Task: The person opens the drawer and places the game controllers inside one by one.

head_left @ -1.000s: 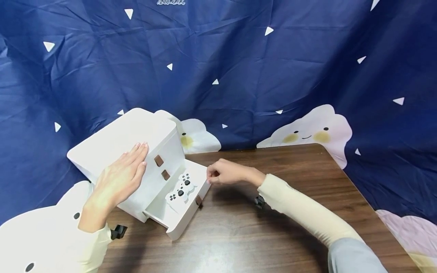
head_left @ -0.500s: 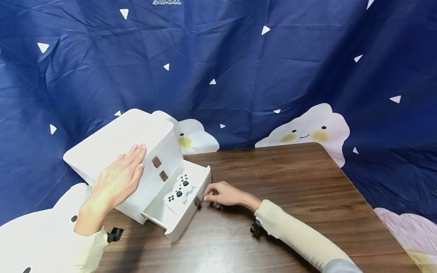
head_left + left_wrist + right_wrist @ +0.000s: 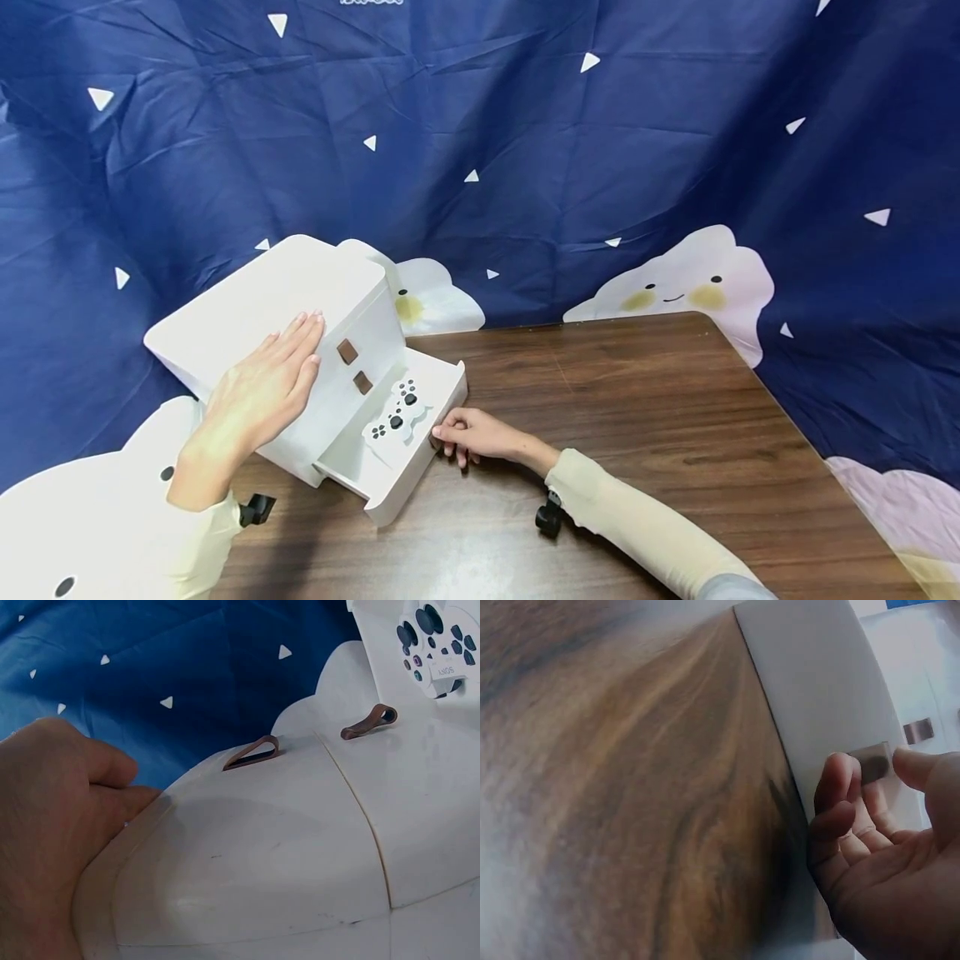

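A white drawer unit [image 3: 277, 300] stands at the left of the table, its bottom drawer [image 3: 390, 500] pulled out. In that drawer lies a white game controller [image 3: 395, 414] with black sticks, also visible in the left wrist view. My left hand [image 3: 258, 400] rests flat on the unit's top, fingers straight towards its front edge. At the drawer front, my right hand [image 3: 480, 435] has curled fingers and thumb about the brown drawer pull [image 3: 873, 762]. The head view mostly hides this pull behind the fingers.
Two more brown pulls, an upper one [image 3: 347, 351] and a lower one [image 3: 363, 382], mark the closed drawers above. The brown wooden table [image 3: 637, 417] extends right. A blue curtain [image 3: 525, 150] with clouds and triangles hangs behind.
My right hand has left the drawer's far front corner and come nearer along its front to the brown pull. The left hand stays on the unit's top; the drawer looks equally far out.
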`<state>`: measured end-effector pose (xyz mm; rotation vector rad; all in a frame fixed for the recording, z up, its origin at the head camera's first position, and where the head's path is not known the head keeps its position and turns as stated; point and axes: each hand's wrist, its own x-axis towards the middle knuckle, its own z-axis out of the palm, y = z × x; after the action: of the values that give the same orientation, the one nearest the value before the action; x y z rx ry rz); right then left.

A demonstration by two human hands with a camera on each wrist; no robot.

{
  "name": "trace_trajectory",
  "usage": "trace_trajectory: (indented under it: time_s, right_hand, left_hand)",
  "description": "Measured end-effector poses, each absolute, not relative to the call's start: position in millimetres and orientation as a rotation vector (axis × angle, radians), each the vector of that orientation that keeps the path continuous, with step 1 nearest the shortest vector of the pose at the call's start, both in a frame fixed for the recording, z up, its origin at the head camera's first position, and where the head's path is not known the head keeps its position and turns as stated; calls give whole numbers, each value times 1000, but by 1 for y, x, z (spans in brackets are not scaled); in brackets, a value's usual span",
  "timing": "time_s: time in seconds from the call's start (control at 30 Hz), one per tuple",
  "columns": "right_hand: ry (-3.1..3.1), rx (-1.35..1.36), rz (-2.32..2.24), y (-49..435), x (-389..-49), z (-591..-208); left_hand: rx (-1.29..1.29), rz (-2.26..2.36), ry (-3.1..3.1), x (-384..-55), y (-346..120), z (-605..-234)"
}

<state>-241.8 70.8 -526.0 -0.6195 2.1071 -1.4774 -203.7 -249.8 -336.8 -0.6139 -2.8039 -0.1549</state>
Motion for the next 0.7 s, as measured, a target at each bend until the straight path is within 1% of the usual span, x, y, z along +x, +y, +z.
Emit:
trace_trajectory:
  time_s: [0.17, 0.4, 0.6, 0.7]
  right_hand:
    - [2104, -548, -1552, 65, -238, -529]
    - [1931, -442, -1723, 62, -239, -526]
    - [1938, -515, -1556, 63, -240, -526]
    - [1925, -533, -1554, 61, -239, -527]
  left_hand:
    - [-607, -154, -2810, -205, -250, -336]
    - [-600, -165, -2809, -205, -250, -336]
    - [-597, -164, -2819, -205, -250, -336]
    - [-596, -165, -2821, -205, -250, -336]
